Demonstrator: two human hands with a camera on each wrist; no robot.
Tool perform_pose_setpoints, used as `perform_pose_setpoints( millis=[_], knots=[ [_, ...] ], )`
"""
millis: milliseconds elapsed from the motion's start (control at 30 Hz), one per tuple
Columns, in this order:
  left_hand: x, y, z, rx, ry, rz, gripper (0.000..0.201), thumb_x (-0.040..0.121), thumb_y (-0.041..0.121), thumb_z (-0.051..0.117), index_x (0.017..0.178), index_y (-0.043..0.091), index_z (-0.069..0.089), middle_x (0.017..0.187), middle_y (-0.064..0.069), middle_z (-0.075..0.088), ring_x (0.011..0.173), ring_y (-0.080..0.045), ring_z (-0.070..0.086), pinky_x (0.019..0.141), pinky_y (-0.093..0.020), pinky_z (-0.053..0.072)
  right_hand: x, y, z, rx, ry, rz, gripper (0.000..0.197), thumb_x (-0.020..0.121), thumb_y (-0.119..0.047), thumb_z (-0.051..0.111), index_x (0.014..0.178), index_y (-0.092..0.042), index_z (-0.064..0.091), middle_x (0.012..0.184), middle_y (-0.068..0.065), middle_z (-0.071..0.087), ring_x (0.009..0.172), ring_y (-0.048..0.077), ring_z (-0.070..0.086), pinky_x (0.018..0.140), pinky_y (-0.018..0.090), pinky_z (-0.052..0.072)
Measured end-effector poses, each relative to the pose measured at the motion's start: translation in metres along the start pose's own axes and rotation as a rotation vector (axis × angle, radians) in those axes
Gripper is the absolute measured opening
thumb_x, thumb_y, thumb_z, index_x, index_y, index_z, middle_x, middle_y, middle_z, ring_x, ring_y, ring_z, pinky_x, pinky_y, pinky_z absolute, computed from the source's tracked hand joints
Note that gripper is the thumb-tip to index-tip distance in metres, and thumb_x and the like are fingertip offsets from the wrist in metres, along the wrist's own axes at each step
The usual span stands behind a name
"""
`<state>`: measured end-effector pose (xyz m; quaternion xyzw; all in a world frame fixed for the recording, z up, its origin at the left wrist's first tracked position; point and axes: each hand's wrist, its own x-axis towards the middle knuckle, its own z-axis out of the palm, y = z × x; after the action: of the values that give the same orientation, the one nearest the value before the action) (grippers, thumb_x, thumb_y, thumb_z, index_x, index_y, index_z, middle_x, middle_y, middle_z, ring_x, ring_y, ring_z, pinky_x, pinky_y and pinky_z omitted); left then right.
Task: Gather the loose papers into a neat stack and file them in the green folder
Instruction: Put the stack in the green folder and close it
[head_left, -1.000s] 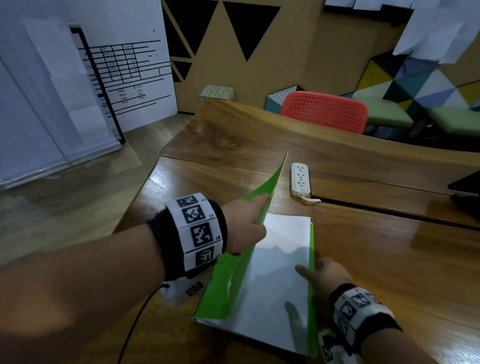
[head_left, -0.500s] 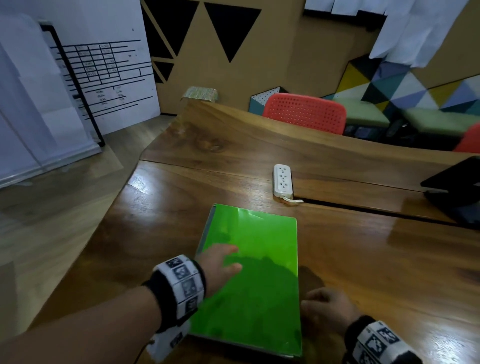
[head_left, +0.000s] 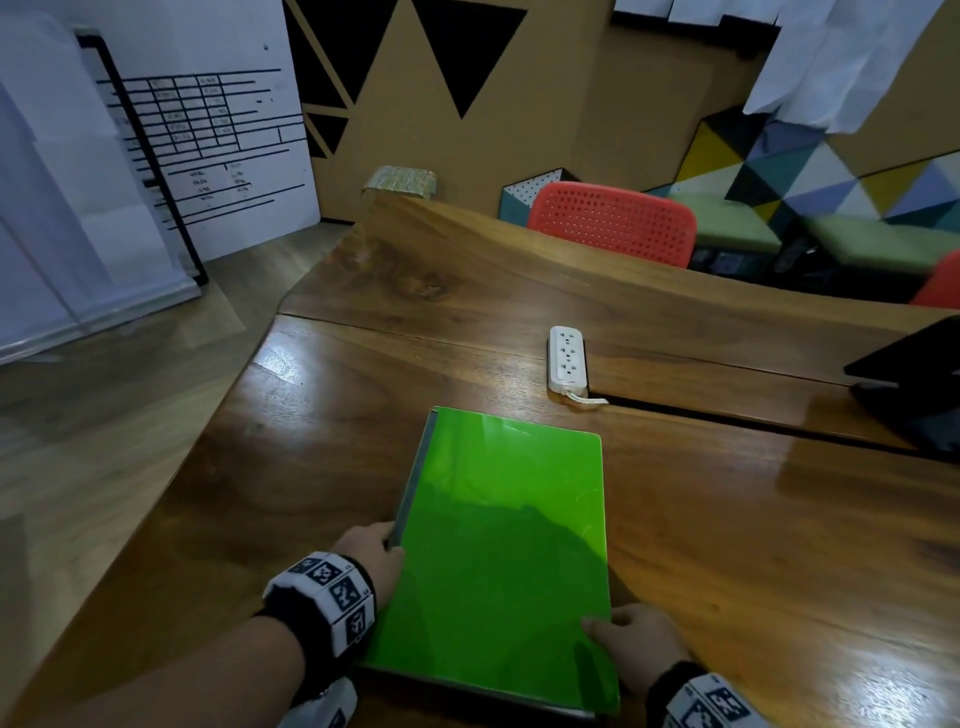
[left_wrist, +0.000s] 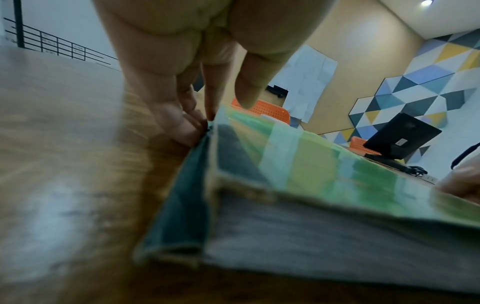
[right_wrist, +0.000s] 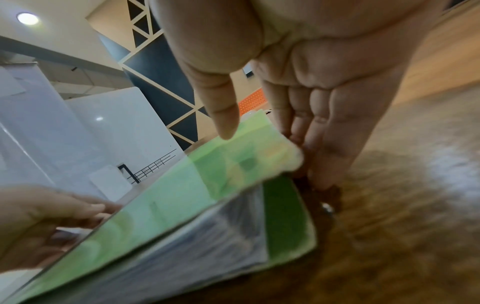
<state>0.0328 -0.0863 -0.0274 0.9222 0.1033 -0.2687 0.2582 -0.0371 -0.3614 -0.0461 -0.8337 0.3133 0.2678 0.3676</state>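
The green folder (head_left: 504, 519) lies closed and flat on the wooden table (head_left: 753, 519). The stacked white papers (right_wrist: 207, 236) show between its covers at the near edge. My left hand (head_left: 371, 551) sits at the folder's dark spine, its straight fingers (left_wrist: 182, 123) touching the spine and the thumb hovering over the cover. My right hand (head_left: 634, 639) is at the near right edge. Its thumb lies on the cover, and its straight fingers (right_wrist: 327, 144) reach down beside the open edge to the table.
A white power strip (head_left: 567, 359) lies just beyond the folder by a slot in the table. A black screen (head_left: 914, 384) stands at the far right. A red chair (head_left: 613, 223) is behind the table. The table's left edge curves close to my left arm.
The left hand swung the green cover down over the papers, closing the folder. It then slid from the cover to the spine. The right hand came off the papers to the right edge.
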Motion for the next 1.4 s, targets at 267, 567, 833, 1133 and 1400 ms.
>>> perform_pose_setpoints(
  millis=[267,567,833,1133,1400],
  knots=[
    [0.015,0.009,-0.011,-0.155,-0.027,-0.027,0.041,0.094,0.024,0.043,0.133,0.013,0.049,0.132,-0.010,0.057,0.115,-0.027,0.057,0.093,-0.031,0.048,0.012,-0.020,0.000,0.084,0.062,0.048,0.035,0.090,-0.022,0.058,0.118,-0.002,0.060,0.117,0.014,0.062,0.093,0.022,0.055,0.081,0.031,0.048],
    [0.044,0.008,-0.030,-0.167,-0.043,-0.091,0.046,0.095,0.027,0.045,0.136,0.007,0.045,0.143,-0.013,0.046,0.128,-0.030,0.046,0.105,-0.032,0.038,0.025,-0.055,0.001,0.118,0.082,-0.003,0.026,0.090,-0.017,0.058,0.106,0.002,0.065,0.101,0.016,0.064,0.085,0.023,0.056,0.074,0.032,0.048],
    [0.049,-0.001,-0.036,-0.268,-0.049,0.031,0.054,0.093,0.031,0.048,0.140,0.007,0.038,0.146,-0.011,0.043,0.131,-0.028,0.044,0.108,-0.035,0.037,0.022,-0.065,0.002,0.153,0.072,-0.055,0.036,0.089,-0.017,0.059,0.120,0.000,0.059,0.120,0.014,0.062,0.090,0.022,0.056,0.073,0.031,0.049],
    [0.031,-0.034,-0.015,-0.076,-0.082,0.108,0.082,0.071,0.033,0.073,0.143,0.023,0.033,0.142,0.000,0.047,0.127,-0.021,0.048,0.106,-0.039,0.042,0.003,-0.031,0.019,0.056,0.051,-0.141,0.044,0.088,-0.015,0.058,0.131,-0.020,0.050,0.098,-0.002,0.058,0.089,0.019,0.062,0.068,0.028,0.053],
    [0.029,-0.039,-0.010,-0.097,-0.063,0.102,0.085,0.065,0.044,0.068,0.141,0.025,0.036,0.139,-0.001,0.052,0.123,-0.020,0.052,0.104,-0.040,0.045,0.003,-0.028,0.026,0.084,0.098,-0.135,0.039,0.087,-0.013,0.057,0.126,-0.019,0.056,0.084,-0.007,0.060,0.081,0.015,0.062,0.065,0.028,0.053]
  ],
)
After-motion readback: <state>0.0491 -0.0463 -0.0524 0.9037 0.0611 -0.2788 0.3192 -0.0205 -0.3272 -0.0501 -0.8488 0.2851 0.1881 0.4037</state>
